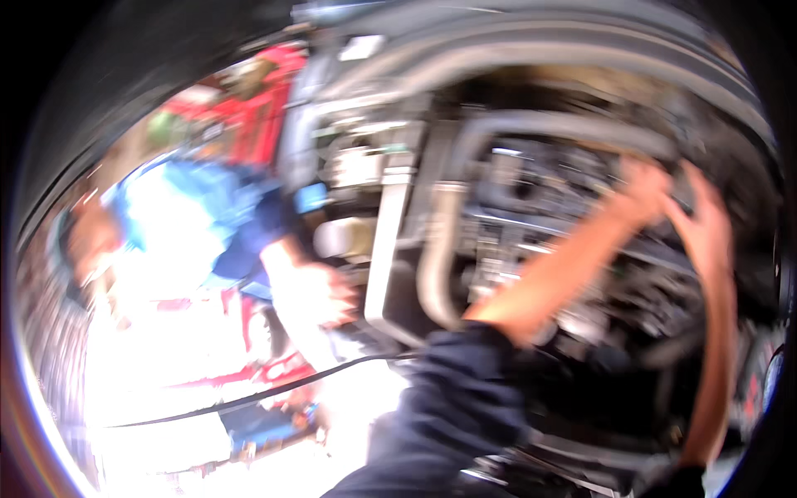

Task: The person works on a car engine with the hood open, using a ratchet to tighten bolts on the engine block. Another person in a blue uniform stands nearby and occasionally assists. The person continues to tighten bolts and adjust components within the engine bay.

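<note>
My left hand [643, 187] and my right hand [701, 216] are close together at the upper right of the engine [527, 183], by the right end of a thick grey hose [573, 126]. Both are smeared by motion, so I cannot make out what, if anything, their fingers hold. My left forearm, in a dark rolled sleeve, crosses over the engine, and my bare right forearm rises along the right side. A pale vertical hose [440, 249] and a straight light pipe [386, 249] run to the left of the engine.
A person in a blue shirt [178, 212] leans in at the left, a hand [328, 295] reaching toward the engine bay. Behind them stands red equipment [274, 79]. A thin black cable [249, 401] crosses the lower left. The engine bay's curved rim [531, 41] spans the top.
</note>
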A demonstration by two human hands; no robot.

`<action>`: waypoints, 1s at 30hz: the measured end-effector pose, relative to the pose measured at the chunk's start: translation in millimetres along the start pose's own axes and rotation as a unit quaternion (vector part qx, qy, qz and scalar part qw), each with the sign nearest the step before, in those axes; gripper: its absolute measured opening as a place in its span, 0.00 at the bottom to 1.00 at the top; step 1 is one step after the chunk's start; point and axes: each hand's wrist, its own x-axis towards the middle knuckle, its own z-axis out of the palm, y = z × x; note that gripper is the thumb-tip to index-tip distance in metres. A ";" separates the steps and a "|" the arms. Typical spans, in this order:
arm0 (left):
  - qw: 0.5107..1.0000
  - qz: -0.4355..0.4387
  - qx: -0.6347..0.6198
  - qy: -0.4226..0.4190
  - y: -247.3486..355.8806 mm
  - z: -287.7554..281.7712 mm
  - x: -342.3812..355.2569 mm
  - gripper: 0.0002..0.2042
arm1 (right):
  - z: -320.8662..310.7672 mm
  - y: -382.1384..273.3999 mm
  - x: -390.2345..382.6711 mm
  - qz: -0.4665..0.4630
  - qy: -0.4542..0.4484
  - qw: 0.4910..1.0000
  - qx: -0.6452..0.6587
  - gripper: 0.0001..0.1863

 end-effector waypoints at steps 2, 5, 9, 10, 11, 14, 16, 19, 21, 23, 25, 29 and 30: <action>0.999 0.027 0.011 -0.027 16.0 13.3 5.0 0.15 | 8.8 42.2 -12.5 -0.005 0.025 1.000 0.018 0.30; 0.980 0.040 -0.143 0.135 38.4 75.6 13.2 0.11 | 11.2 86.1 -29.6 -0.041 0.042 0.996 -0.063 0.31; 0.985 -0.055 -0.164 -0.029 22.5 71.0 4.8 0.10 | 44.5 111.6 -24.9 -0.004 0.004 0.998 -0.063 0.29; 0.985 -0.054 -0.161 -0.031 22.4 67.7 8.0 0.10 | 44.6 115.0 -18.2 -0.002 0.010 0.998 -0.069 0.30; 0.985 -0.054 -0.158 -0.035 22.3 65.6 9.6 0.10 | 40.8 119.6 -15.7 -0.014 -0.004 0.998 -0.060 0.31; 0.989 -0.035 -0.143 -0.017 32.6 56.4 14.5 0.11 | 23.5 111.7 -16.2 -0.013 -0.029 0.999 -0.041 0.31; 0.988 -0.035 -0.151 -0.020 31.0 56.0 11.0 0.12 | 21.2 103.8 -13.3 0.047 -0.049 0.997 -0.035 0.31; 0.991 -0.032 -0.128 -0.024 36.4 49.1 12.8 0.11 | 21.5 111.4 -7.2 0.064 -0.046 0.996 -0.043 0.32; 0.990 -0.028 -0.138 -0.018 36.7 41.3 10.1 0.11 | 19.7 109.7 -8.1 0.063 -0.046 0.997 -0.013 0.32; 0.994 -0.023 -0.104 -0.039 40.7 36.1 11.8 0.12 | 20.2 107.6 -8.6 0.084 -0.064 0.994 -0.015 0.33; 0.991 -0.050 -0.117 0.028 36.6 43.2 5.1 0.14 | 27.8 100.7 -9.8 0.078 -0.090 0.993 -0.023 0.33; 0.982 -0.020 -0.188 0.022 24.7 29.4 -3.6 0.23 | 40.1 104.3 -10.7 0.084 -0.140 0.986 -0.040 0.33; 0.981 0.019 -0.180 -0.064 19.2 9.9 -3.1 0.25 | 41.3 110.6 -8.9 0.100 -0.152 0.983 -0.037 0.34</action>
